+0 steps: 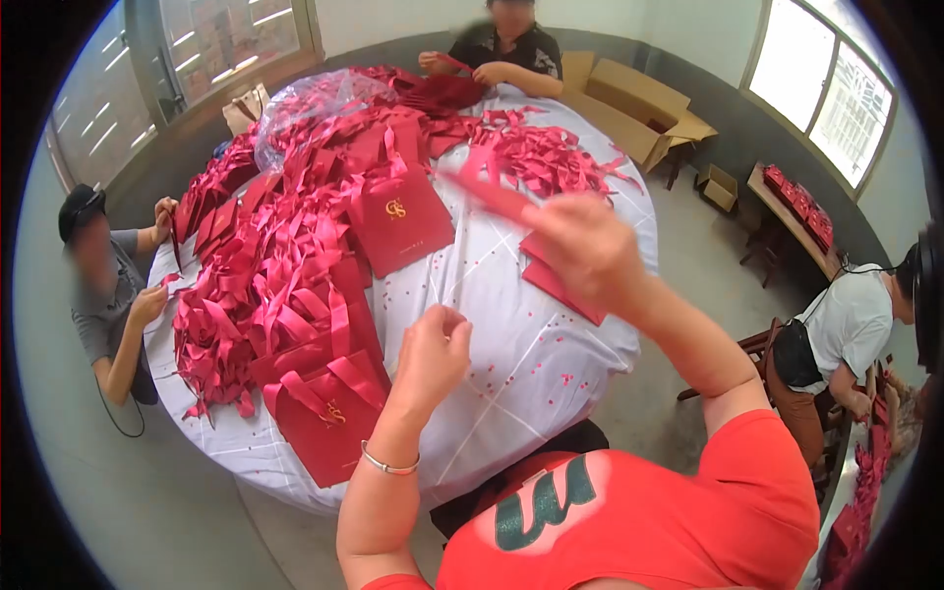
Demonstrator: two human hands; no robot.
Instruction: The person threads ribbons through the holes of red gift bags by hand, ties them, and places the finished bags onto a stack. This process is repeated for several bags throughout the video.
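Red bag [489, 196], inside hidden, in right hand [582, 241].

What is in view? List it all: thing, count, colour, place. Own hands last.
Table: one, white-clothed, centre
Paper bags: many, dark red, mostly table's left half
Ribbon strips: many, pink-red, among bags and heaped far right
Clear plastic: one bundle, transparent, table's far left
Flecks: many, red, on cloth
Cardboard boxes: two, brown, beyond table, right
Side tables: two, brown and pale, right
Other people: at least three, dark, grey, white tops; far side, left, right
Windows: two, pale, upper left and right
Bracelet: one, silvery, left wrist
Left hand: one, bare, over table
Right hand: one, bare, gripping a blurred red piece
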